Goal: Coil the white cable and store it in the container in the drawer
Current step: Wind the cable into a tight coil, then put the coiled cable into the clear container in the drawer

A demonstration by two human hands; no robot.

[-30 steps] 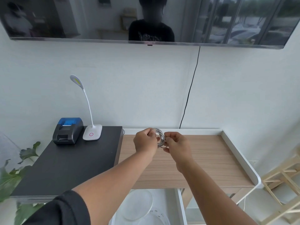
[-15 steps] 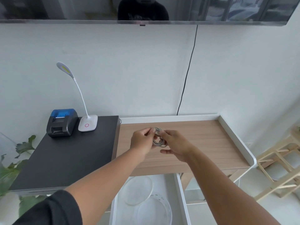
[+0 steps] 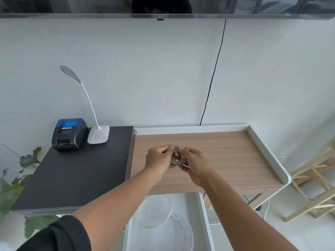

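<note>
The white cable [image 3: 177, 158] is wound into a small tight coil, held above the wooden desk top [image 3: 226, 156]. My left hand [image 3: 158, 163] pinches the coil's left side and my right hand [image 3: 195, 164] grips its right side and underside. Below the desk edge the white drawer [image 3: 204, 220] stands open. Inside it sits a round clear container [image 3: 174, 234], with its clear round lid [image 3: 155, 210] lying just behind it. My forearms hide part of the drawer.
A black cabinet top [image 3: 72, 171] on the left carries a small blue-and-black printer [image 3: 68, 134] and a white gooseneck lamp [image 3: 98, 135]. A black cord [image 3: 213, 73] runs down the wall. A wooden rack [image 3: 315, 185] stands at the right, green leaves [image 3: 10, 189] at the left.
The view has tilted downward, showing more of the open drawer. Both hands have lowered slightly over the desk with the coil, which now lies flatter between them.
</note>
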